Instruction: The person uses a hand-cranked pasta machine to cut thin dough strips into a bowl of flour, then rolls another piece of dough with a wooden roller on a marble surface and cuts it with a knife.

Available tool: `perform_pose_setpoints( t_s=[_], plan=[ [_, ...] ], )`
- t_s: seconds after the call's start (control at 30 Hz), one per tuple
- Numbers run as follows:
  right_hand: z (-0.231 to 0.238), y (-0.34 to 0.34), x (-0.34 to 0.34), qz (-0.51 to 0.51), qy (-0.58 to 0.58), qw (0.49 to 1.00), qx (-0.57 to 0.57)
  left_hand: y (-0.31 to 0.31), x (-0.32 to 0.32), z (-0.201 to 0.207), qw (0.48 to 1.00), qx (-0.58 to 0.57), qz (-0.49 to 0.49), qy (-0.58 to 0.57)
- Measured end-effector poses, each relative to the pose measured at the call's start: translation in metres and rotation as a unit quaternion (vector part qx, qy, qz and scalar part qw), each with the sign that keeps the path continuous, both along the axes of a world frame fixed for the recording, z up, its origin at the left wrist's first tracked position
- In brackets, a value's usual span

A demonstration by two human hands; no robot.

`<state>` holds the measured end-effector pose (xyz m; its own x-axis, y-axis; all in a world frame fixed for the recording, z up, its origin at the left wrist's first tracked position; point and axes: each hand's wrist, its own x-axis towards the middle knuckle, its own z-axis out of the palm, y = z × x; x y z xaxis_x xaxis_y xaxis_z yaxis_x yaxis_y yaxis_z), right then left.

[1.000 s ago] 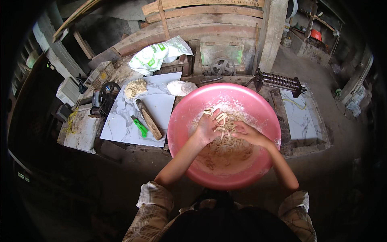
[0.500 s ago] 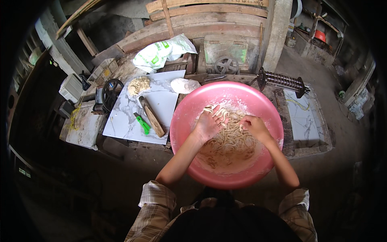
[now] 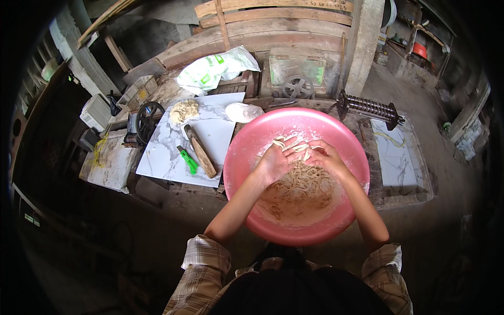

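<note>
Both hands are working inside the pink basin [image 3: 234,157] at the near side of the desk [image 3: 375,168]. Pale dough strands [image 3: 290,146] lie across the left hand [image 3: 274,161], palm up, its grip slack with fingers spread, cradling rather than clenching. The right hand [image 3: 328,159] faces it, fingers bent in at the strands; can't tell if that grip is pinched shut or only touching. More floury strands [image 3: 305,181] sit heaped in the basin below, flour up its walls. Step in hand, I'd judge: lifting and loosening strands, not done, as the heap looks tangled. Next move seems to call for light fingertips, teasing strands apart over the basin without squeezing or tearing. Green cutter [image 3: 187,160] and wooden stick [image 3: 200,150] lie untouched on the marbled board [image 3: 216,126], left of the basin.
</note>
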<state>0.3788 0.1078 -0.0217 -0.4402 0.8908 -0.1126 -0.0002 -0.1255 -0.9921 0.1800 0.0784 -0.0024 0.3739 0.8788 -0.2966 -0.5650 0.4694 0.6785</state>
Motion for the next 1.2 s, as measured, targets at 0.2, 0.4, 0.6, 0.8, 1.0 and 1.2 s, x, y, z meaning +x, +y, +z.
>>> perform_pose_setpoints(
  t_s=[0.2, 0.4, 0.6, 0.8, 1.0, 1.2],
  plan=[
    [-0.015, 0.019, 0.022, -0.062, -0.176, 0.968, 0.168, -0.001, -0.005, 0.008, 0.997, 0.052, -0.052, 0.007],
    [0.007, -0.004, -0.003, 0.01, -0.196, 0.957, 0.213, 0.004, -0.014, 0.012, 0.991, 0.082, -0.099, 0.04],
    [0.01, -0.005, 0.002, 0.026, -0.23, 0.957, 0.172, 0.012, -0.017, 0.017, 0.963, 0.128, -0.096, 0.217],
    [-0.001, -0.006, 0.007, 0.093, -0.095, 0.986, 0.103, 0.004, -0.013, 0.017, 0.91, 0.156, -0.116, 0.367],
    [0.021, -0.037, -0.028, 0.086, 0.096, 0.987, -0.096, -0.009, -0.007, 0.012, 0.8, 0.289, -0.021, 0.525],
    [0.004, -0.028, -0.007, 0.019, 0.032, 0.999, 0.001, -0.018, -0.002, 0.012, 0.824, 0.333, 0.012, 0.458]
  ],
)
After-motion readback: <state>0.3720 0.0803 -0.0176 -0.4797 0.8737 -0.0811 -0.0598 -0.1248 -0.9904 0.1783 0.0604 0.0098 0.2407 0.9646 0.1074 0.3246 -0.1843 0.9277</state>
